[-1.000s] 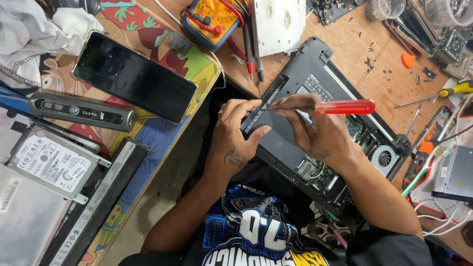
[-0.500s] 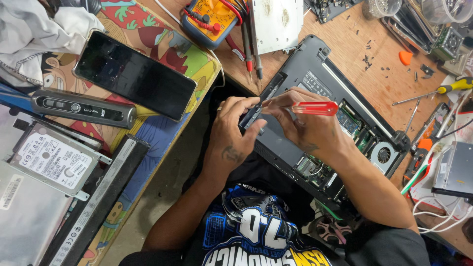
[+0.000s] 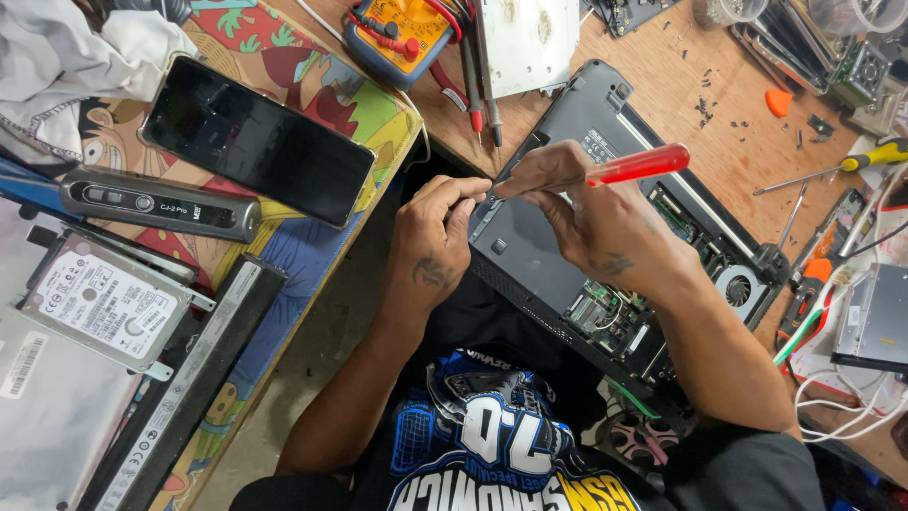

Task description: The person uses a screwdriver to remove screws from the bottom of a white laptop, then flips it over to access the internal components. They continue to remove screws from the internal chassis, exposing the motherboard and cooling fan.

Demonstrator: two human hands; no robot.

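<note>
Dark grey laptop base (image 3: pixel 558 227), turned underside up with part of its cover off, lies tilted across the edge of the wooden bench (image 3: pixel 738 151) and over my lap, its green circuit board (image 3: pixel 610 317) and small round fan (image 3: pixel 740 286) showing at the lower right. My right hand (image 3: pixel 586 213) is clamped around a red-handled screwdriver (image 3: pixel 636 167), the handle pointing up and right and the tip down at the near-left corner of the base. My left hand (image 3: pixel 437 232) is curled, its fingertips (image 3: pixel 468 194) pressing on that same corner, just beside the screwdriver tip; whether it pinches anything small I cannot tell. The two hands sit close together, almost touching.

To the left, on a colourful cartoon-printed mat (image 3: pixel 312 95), lie a black slab phone (image 3: pixel 255 142), a grey bar-shaped tool (image 3: pixel 156 203), a silver hard drive (image 3: pixel 99 303) and a long black battery pack (image 3: pixel 189 378). An orange-and-blue multimeter (image 3: pixel 397 33) sits at the top, and a yellow-handled screwdriver (image 3: pixel 851 166) lies well apart on the right.
</note>
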